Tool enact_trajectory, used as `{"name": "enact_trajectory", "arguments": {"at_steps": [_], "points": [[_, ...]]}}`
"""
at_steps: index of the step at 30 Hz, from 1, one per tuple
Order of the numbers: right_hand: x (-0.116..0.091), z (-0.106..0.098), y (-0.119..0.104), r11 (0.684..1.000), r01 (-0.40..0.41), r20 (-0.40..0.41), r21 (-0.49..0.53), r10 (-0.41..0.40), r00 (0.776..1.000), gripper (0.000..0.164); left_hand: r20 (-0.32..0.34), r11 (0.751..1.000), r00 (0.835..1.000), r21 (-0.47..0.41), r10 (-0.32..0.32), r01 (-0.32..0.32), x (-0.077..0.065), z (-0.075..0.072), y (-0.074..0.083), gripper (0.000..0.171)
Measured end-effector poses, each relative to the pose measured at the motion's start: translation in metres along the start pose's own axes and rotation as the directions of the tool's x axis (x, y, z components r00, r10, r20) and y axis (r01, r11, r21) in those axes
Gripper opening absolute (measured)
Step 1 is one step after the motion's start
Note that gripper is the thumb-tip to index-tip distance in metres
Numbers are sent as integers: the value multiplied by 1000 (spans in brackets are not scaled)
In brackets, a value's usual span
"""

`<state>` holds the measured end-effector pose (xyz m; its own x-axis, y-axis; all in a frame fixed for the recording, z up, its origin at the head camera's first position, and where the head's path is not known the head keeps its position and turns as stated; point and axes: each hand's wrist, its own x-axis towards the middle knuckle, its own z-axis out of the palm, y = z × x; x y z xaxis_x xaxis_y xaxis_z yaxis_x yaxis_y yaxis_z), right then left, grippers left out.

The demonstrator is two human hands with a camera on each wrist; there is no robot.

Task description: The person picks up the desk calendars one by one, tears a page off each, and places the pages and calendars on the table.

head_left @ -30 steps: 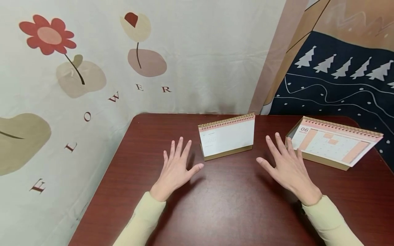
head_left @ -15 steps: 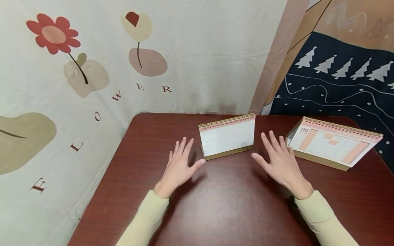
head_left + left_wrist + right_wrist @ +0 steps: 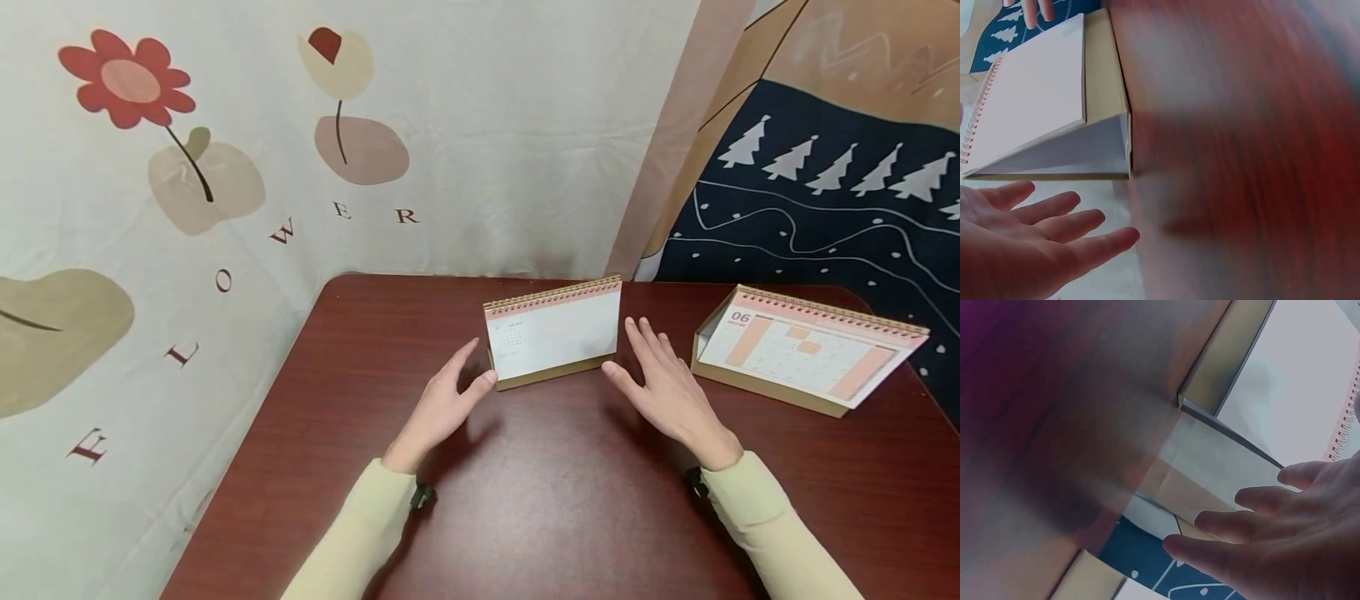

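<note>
A white spiral-bound desk calendar with a pink top band stands tilted on its tan stand in the middle of the table. My left hand is beside its left edge, thumb spread from the fingers. In the left wrist view a narrow gap shows between the left fingers and the calendar's open side. My right hand is at the right edge, fingers extended; whether it touches the calendar cannot be told. Neither hand holds anything.
A second desk calendar, showing "06" with orange blocks, stands farther right on the dark red table. Behind the table hang a pale flower-print cloth and a dark blue cloth with white trees.
Both hands have moved inward to the middle calendar's sides, the right hand leaving the second calendar's left edge. The left hand has turned so its palm faces the calendar. Both calendars stay put.
</note>
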<state>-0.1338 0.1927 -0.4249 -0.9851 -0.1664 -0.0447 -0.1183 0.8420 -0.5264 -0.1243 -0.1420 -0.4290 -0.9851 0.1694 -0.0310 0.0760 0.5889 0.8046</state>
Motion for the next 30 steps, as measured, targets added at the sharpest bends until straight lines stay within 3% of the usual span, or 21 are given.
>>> {"name": "enact_trajectory", "arguments": {"at_steps": [7,15,21,25,30], "points": [[7,6,-2,998,8,13,60,-8,1000,88,30,976,999,-218,-21,27,2,5,-2,70],[12,11,-3,991,21,32,132,-26,999,89,69,907,996,-413,-61,84,-1,11,-1,61],[13,12,-4,985,18,46,169,-26,999,90,136,857,989,-504,-50,113,-5,15,1,57],[14,12,-5,983,25,45,184,-34,998,90,148,854,988,-510,-33,105,-7,16,3,58],[14,12,-5,982,34,33,188,-41,999,91,140,880,990,-469,-14,79,-10,16,4,62]]}}
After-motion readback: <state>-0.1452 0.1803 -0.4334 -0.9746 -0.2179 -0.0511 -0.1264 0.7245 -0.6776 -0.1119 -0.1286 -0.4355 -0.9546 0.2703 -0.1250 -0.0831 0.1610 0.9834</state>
